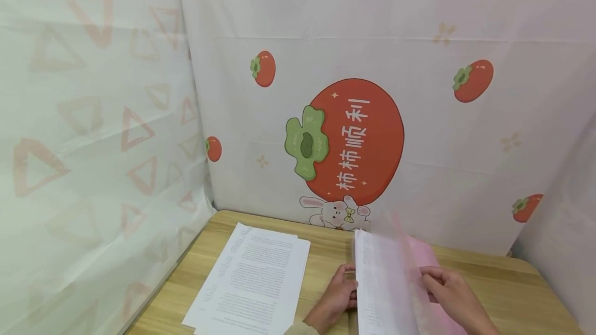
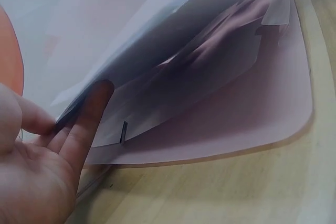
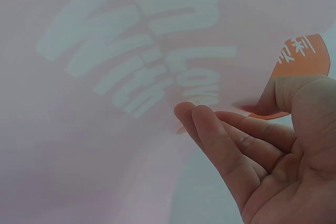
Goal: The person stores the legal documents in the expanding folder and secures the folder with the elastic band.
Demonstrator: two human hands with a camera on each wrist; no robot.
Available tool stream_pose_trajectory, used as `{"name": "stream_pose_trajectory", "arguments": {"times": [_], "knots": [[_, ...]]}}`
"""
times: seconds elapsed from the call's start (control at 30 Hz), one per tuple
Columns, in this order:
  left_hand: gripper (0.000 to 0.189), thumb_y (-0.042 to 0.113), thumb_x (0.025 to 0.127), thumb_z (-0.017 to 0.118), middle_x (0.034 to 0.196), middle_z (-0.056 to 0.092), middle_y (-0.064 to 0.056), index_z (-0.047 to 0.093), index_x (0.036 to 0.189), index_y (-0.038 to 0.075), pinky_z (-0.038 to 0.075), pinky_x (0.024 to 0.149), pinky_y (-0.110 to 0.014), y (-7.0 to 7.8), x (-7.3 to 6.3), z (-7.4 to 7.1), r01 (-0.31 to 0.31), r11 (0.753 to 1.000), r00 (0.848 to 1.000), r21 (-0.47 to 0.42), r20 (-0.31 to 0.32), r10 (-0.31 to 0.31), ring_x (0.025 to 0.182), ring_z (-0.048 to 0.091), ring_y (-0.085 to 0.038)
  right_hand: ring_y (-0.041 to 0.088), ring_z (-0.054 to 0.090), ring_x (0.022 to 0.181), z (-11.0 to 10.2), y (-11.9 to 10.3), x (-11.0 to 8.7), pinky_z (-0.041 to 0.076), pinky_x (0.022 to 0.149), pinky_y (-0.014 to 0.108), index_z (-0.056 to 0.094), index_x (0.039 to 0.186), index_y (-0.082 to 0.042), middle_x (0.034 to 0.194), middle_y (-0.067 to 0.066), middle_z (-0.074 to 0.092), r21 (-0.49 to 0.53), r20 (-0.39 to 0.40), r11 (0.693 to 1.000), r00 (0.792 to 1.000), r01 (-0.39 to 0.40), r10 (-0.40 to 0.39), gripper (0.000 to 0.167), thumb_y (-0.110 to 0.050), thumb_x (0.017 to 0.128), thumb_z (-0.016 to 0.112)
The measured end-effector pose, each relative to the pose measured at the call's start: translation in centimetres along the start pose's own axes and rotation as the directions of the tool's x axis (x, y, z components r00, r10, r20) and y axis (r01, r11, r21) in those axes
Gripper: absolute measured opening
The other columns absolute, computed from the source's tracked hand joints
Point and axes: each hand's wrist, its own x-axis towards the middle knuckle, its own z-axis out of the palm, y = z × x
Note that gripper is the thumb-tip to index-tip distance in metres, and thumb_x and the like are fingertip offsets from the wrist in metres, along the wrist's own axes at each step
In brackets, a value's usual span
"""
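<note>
A pink folder lies toward the right of the table, with a stack of printed sheets in it. My left hand pinches the left edge of the sheets between thumb and fingers; the left wrist view shows those sheets bowed up above the folder's pink base. On the right side my right hand pinches the edge of the folder's translucent pink cover, which stands raised and blurred. White lettering shows on this cover in the right wrist view.
Overlapping printed sheets lie on the left part of the wooden table. A white cloth with persimmon prints hangs behind the table, and another cloth with triangle prints hangs at the left.
</note>
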Motion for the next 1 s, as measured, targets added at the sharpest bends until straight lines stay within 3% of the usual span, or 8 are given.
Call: {"name": "stream_pose_trajectory", "arguments": {"times": [0.2,0.43,0.77,1.0], "knots": [[0.034,-0.002,0.097,0.050,0.090,0.070,-0.009,0.051,0.131,0.005,0.055,0.064,-0.027,-0.4,0.0,0.3,0.003,1.000,1.000,-0.014,0.006,-0.003,0.074,0.064,-0.014,0.030,0.070,0.104,0.0,-0.1,0.0,0.060,0.079,0.039,0.061,0.131,0.014,0.128,0.027,0.065,-0.003,0.005,1.000,1.000,-0.002,0.002,0.038,-0.013,0.105,0.054],[0.033,-0.002,0.099,0.051,0.094,0.072,-0.011,0.053,0.132,0.003,0.058,0.070,-0.031,-0.6,0.2,0.4,0.007,0.998,0.999,-0.066,0.042,-0.004,0.083,0.070,-0.021,0.028,0.069,0.104,0.0,-0.2,0.0,0.060,0.079,0.037,0.062,0.130,0.013,0.125,0.023,0.067,0.003,-0.007,1.000,1.000,0.012,-0.012,0.036,-0.012,0.105,0.055],[0.034,-0.003,0.099,0.054,0.094,0.071,-0.010,0.054,0.133,0.000,0.059,0.071,-0.031,-0.6,0.2,0.8,0.016,0.998,0.998,-0.061,0.067,-0.012,0.083,0.070,-0.021,0.026,0.068,0.102,0.2,-0.2,0.2,0.060,0.079,0.037,0.062,0.129,0.013,0.126,0.024,0.066,0.018,-0.004,1.000,1.000,-0.006,0.006,0.037,-0.014,0.104,0.057],[0.036,-0.004,0.098,0.054,0.096,0.070,-0.010,0.055,0.134,0.002,0.059,0.069,-0.031,-1.0,0.3,1.2,0.026,0.998,0.999,-0.062,0.048,-0.023,0.082,0.070,-0.021,0.027,0.069,0.103,0.2,-0.2,0.1,0.060,0.079,0.037,0.061,0.130,0.013,0.127,0.024,0.066,0.016,-0.006,1.000,1.000,-0.007,0.007,0.038,-0.014,0.105,0.056]]}}
